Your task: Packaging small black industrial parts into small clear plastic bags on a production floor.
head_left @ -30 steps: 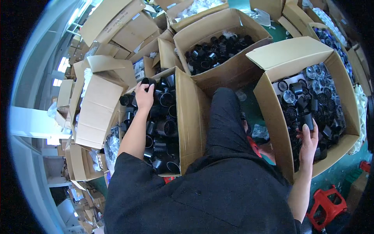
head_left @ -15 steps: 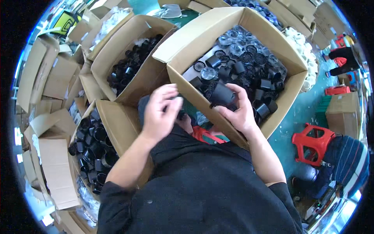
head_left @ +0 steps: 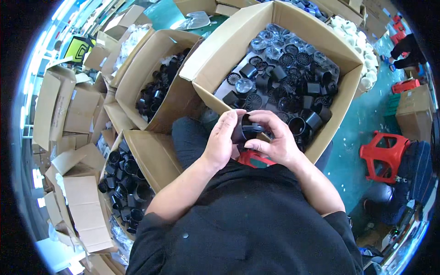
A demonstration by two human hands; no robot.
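Note:
Between my two hands is a black plastic cup-shaped part, its round opening turned toward my right hand. My left hand wraps around its left side. My right hand curls at the open end, thumb and fingers at the rim; whether a second small piece sits inside the opening I cannot tell. Both hands are just over the near edge of a large cardboard box. In that box lie black cups, black spoked discs and clear plastic pieces.
At the left, one carton holds black parts, and a nearer one contains more black cups. White parts are heaped beyond the big box. A red stool and a seated person are at right.
My right hand has brought the black cup out of the big box toward my body. My left hand has moved right and closed on it. The view has shifted slightly.

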